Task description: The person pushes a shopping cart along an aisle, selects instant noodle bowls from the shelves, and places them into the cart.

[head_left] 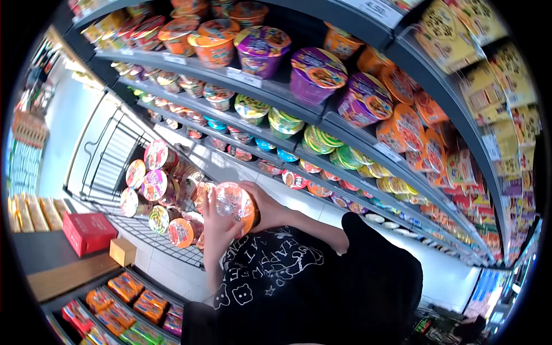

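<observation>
Two hands, left hand (220,223) and right hand (263,208), grip one round, glossy-lidded orange tub (237,207) between curled fingers, before the black shirt (276,276). Beside it, a wire-mesh cart (115,221) carries at least six lidded tubs (154,184); beyond, three tapered purple tubs (317,76) line one shelf (279,95).

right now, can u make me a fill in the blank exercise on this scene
The left hand and right hand grip a tub with ____ sides.
The black shirt has ____ lettering.
The larger box beside the small tan box is ____.

Missing words: orange; white; red.
</observation>
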A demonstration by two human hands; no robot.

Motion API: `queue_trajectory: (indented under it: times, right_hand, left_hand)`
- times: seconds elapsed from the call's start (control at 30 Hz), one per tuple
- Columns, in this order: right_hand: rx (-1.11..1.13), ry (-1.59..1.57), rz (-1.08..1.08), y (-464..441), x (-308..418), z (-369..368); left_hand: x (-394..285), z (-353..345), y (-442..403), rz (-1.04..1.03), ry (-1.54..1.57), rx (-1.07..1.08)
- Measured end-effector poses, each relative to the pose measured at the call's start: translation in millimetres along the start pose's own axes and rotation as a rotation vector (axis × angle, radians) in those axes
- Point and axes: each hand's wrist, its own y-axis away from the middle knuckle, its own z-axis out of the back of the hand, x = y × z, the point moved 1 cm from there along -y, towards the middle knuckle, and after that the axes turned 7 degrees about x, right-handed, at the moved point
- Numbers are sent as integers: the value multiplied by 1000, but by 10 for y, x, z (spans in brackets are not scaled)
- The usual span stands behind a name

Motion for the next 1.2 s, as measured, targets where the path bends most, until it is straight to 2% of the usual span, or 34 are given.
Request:
queue_trajectory:
  times: [0.03,0.1,0.17,0.23,0.3,0.43,0.5,0.53,0.67,0.73,0.9,0.97,1.03,1.1,1.17,1.2]
  right_hand:
    - [-23,5,-20,60,-16,57]
    - [-198,-89,-3,190,-44,168]
    - [-373,-40,36,278,78,379]
    - [-565,239,-144,462,92,570]
    - [-915,126,58,538,158,849]
    - [-1350,586,113,856,679,1571]
    - [-1508,569,102,1019,820,1838]
    - [-1554,778,3,1137,819,1988]
    - [-1635,786,-80,1306,676,2366]
    - [-1651,602,-56,1277,594,2476]
    - [-1670,677,-197,1360,360,2772]
    - [-1701,756,-126,1452,175,2925]
    - [-1707,683,-127,1305,289,2883]
    - [-1633,630,-34,1277,235,2907]
    - [-1616,147,25,1137,329,2815]
    - [-1579,93,10,1138,260,2761]
  left_hand:
    - [-111,17,-34,55,292,-52]
    - [-123,29,-69,34,355,-84]
    - [-185,19,-116,34,282,-93]
    - [-168,-16,-151,42,209,-70]
    - [-67,-52,-162,52,239,-13]
    - [45,-83,-202,44,214,66]
    - [24,-76,-227,53,202,76]
    - [24,-77,-236,60,194,66]
    - [63,-86,-278,66,140,65]
    - [83,-79,-285,55,108,68]
    - [189,-94,-219,66,57,43]
    - [380,-141,-167,50,50,29]
    - [501,-169,-97,40,29,-21]
    - [660,-221,-17,117,30,-33]
    - [1000,-386,99,245,1,-40]
    - [1162,-454,163,398,-44,-7]
